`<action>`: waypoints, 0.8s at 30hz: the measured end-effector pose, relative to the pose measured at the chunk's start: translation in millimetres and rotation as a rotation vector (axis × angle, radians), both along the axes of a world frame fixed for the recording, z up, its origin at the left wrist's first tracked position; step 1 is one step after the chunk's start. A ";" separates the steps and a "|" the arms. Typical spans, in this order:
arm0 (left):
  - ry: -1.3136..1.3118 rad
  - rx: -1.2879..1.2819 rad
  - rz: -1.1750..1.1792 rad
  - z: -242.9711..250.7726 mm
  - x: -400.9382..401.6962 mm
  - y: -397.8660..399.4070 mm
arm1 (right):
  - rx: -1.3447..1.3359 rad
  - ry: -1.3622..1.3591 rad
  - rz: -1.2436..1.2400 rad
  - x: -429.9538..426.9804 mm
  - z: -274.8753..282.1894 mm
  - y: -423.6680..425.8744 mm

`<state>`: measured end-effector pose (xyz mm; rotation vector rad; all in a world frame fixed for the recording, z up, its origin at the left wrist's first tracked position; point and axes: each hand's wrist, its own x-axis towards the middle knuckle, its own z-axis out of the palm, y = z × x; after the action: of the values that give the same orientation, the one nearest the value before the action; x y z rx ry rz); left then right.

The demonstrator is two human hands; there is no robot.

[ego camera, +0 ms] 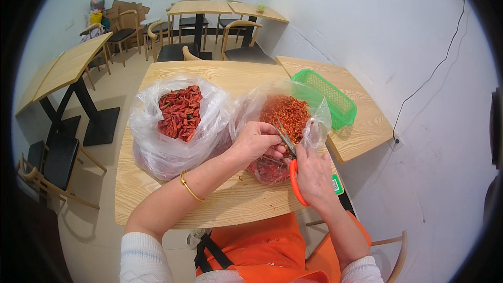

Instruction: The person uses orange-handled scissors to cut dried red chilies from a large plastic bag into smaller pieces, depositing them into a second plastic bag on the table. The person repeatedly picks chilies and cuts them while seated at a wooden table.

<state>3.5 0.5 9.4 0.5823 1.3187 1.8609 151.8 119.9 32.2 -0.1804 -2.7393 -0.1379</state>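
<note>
My right hand (316, 177) holds scissors with orange handles (297, 184), their blades pointing up and left over a clear plastic bag (318, 133). That bag holds cut dried red chilies (289, 114). My left hand (261, 141) is beside the blades, thumb and fingers pinched together; whether a chili is between them is hidden. To the left, a white translucent plastic bag (214, 106) stands with its mouth wide, full of whole dried red chilies (179, 114).
Both bags stand on a wooden table (157, 200) with chili scraps near its front edge. Green plastic baskets (346, 106) sit at the right, partly on an adjoining table (365, 129). A green card with a printed code (336, 185) lies at the right edge. Chairs and tables stand beyond.
</note>
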 end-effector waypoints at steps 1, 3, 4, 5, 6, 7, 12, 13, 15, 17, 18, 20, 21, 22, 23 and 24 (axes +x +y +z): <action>0.001 0.002 -0.001 -0.6 -1.0 0.3 | -0.014 -0.025 -0.011 0.3 0.1 -0.5; 0.003 -0.017 0.007 -2.1 -3.9 0.5 | -0.055 -0.043 -0.011 0.1 0.6 -0.3; 0.003 -0.019 0.009 -2.9 -5.2 0.3 | -0.080 -0.062 -0.010 -0.2 0.7 0.1; 0.004 -0.022 0.011 -3.5 -6.4 0.1 | -0.096 -0.083 -0.021 -0.6 0.5 0.7; 0.005 -0.024 0.013 -4.0 -7.0 0.1 | -0.117 -0.114 -0.032 -0.9 0.3 1.4; -0.004 -0.016 0.019 -4.4 -7.0 0.3 | -0.139 -0.146 -0.036 -1.0 -0.1 2.2; -0.038 0.002 0.075 -2.6 -5.5 1.6 | -0.060 0.003 -0.005 -1.6 -1.3 5.0; -0.053 0.013 0.071 -1.9 -5.3 0.9 | -0.024 0.040 0.003 -1.0 -0.9 4.8; -0.070 0.013 0.074 -0.2 -4.6 -0.3 | -0.020 -0.021 -0.017 2.2 1.1 4.2; -0.065 -0.007 0.052 1.2 -3.5 -1.0 | -0.028 -0.069 -0.035 3.2 2.1 2.8; -0.060 -0.021 0.043 1.6 -2.9 -1.3 | -0.031 -0.079 -0.037 3.0 1.8 1.7; -0.059 -0.005 0.013 1.4 -0.3 -1.2 | -0.028 -0.067 -0.033 2.3 0.7 0.4; -0.058 0.003 -0.002 1.0 0.2 -1.2 | -0.022 -0.045 -0.027 1.4 -0.6 -0.5; -0.051 -0.003 -0.007 0.7 -0.2 -1.4 | -0.043 -0.048 -0.037 1.0 -1.6 -1.0; -0.044 -0.010 -0.012 0.3 -0.9 -1.2 | -0.027 -0.030 -0.020 1.0 -2.2 -1.1; -0.037 -0.016 -0.018 -0.3 -1.8 -1.0 | -0.038 -0.037 -0.019 1.2 -2.7 -1.1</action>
<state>1.7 -0.5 9.1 0.5476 1.2988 1.8369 152.9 118.9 29.5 -0.2169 -2.7791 -0.0948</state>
